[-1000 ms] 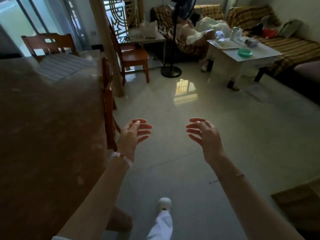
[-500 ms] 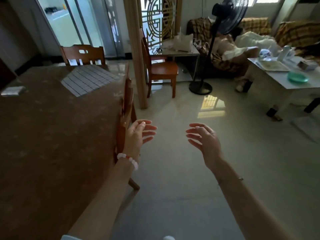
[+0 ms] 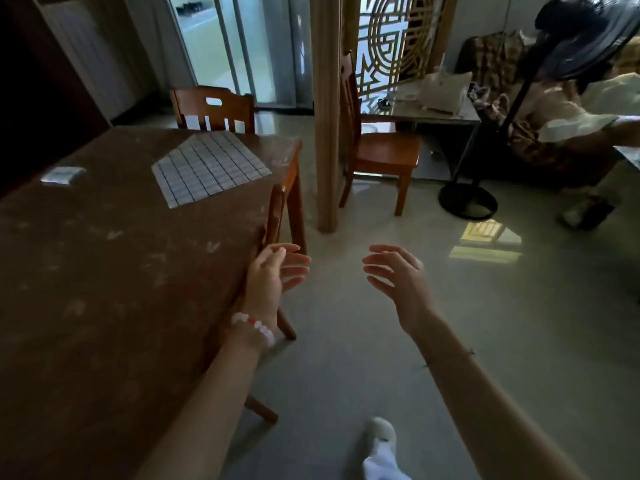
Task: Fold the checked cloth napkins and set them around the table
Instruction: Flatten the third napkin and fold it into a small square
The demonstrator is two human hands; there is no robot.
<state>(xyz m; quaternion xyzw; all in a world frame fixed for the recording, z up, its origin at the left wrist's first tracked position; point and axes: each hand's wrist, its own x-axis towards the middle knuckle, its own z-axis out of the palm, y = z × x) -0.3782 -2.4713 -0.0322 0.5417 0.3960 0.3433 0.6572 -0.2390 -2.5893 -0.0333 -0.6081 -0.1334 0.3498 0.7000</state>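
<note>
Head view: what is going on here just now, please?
A person stands beside the brown dining table with both hands empty. The left hand and right hand hover in the air, fingers relaxed, touching nothing. One folded checked napkin lies near the table's far corner. A smaller folded item lies further left.

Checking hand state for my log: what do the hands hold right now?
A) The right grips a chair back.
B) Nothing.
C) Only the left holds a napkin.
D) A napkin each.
B: the left hand and right hand are both open and empty, and the napkin lies flat on the table.
</note>
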